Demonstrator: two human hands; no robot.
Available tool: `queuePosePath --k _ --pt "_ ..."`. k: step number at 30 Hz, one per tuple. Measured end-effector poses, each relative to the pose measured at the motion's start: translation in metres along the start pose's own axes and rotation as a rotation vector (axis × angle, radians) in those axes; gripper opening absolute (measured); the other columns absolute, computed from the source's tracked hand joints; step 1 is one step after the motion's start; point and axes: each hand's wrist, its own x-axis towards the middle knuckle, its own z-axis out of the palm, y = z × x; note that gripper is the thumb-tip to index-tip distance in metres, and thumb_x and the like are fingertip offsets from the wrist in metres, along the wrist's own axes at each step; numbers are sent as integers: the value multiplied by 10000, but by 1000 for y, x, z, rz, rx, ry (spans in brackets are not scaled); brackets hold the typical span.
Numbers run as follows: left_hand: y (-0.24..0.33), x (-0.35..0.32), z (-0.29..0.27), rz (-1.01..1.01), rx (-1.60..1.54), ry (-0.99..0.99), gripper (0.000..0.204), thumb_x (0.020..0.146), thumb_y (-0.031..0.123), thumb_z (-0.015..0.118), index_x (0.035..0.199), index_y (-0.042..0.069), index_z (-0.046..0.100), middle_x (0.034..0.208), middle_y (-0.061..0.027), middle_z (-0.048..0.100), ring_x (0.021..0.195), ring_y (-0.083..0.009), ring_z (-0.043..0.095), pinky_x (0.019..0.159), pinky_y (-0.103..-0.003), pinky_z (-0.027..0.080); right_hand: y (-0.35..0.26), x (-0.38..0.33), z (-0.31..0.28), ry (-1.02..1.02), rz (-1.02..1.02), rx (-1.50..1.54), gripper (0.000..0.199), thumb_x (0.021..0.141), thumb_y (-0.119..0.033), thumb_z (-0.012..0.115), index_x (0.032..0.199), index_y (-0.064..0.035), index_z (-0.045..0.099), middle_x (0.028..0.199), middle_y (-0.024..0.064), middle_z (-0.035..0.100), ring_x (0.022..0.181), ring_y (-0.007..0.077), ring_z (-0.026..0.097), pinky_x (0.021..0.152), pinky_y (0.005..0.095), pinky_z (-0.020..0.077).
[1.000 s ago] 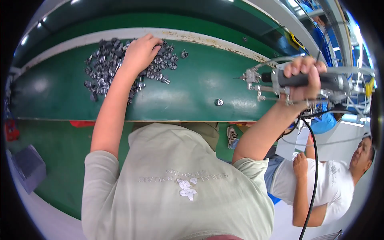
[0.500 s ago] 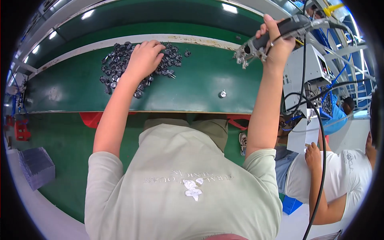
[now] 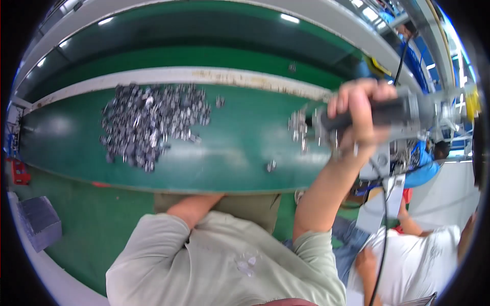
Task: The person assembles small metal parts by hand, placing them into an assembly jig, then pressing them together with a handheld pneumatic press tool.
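Note:
My right hand [image 3: 361, 109] is wrapped round the dark handle of a pneumatic-looking tool [image 3: 403, 113], lifted above the right end of the green bench [image 3: 235, 148]. The tool's metal front end [image 3: 301, 127] points left and is blurred, so its exact kind is unclear. My left forearm [image 3: 196, 206] runs across my lap to the bench's near edge, and the hand is hidden beneath it. A wide pile of small dark plug-like parts [image 3: 153, 115] covers the left half of the bench. One single part [image 3: 271, 166] lies apart, below the tool.
Another loose part [image 3: 220, 101] lies right of the pile. A pale raised rail [image 3: 229, 76] bounds the bench's far side. A black cable [image 3: 385, 224] hangs at right, near a co-worker in a white shirt [image 3: 408, 260]. A grey crate [image 3: 40, 223] stands on the floor at left.
My left hand has left the pile and gone below the bench edge. My right hand still grips the tool, and now blurs with motion. The whole view has shifted, with the bench lower.

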Motion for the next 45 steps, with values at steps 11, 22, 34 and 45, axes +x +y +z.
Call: queuePosePath --k 11,22,34,45 --pt "12 24 -110 157 -227 167 342 918 240 469 1153 36 612 1173 -192 618 1113 -344 571 945 -424 443 -6 3 -10 -117 -13 -37 346 777 -15 699 926 -90 396 647 72 473 588 198 497 484 344 497" --pt "71 -213 -75 431 -434 -17 353 929 253 553 1192 20 593 1172 -209 614 1116 -316 580 966 -395 449 -6 23 18 9 -6 112 277 791 88 657 935 -40 459 691 93 538 537 183 520 533 326 471" --pt "141 -99 -132 340 -21 612 577 716 361 764 1114 16 529 1046 -170 519 970 -356 563 824 -426 490 3 10 -1 -76 64 157 262 795 76 656 910 -54 460 608 87 534 489 195 549 518 338 499" --pt "142 -77 -160 472 117 529 576 687 468 720 1065 55 585 994 -155 585 962 -362 573 827 -484 476 32 9 -37 -217 -45 -113 324 777 144 601 934 -70 414 611 115 522 492 219 572 448 389 506"
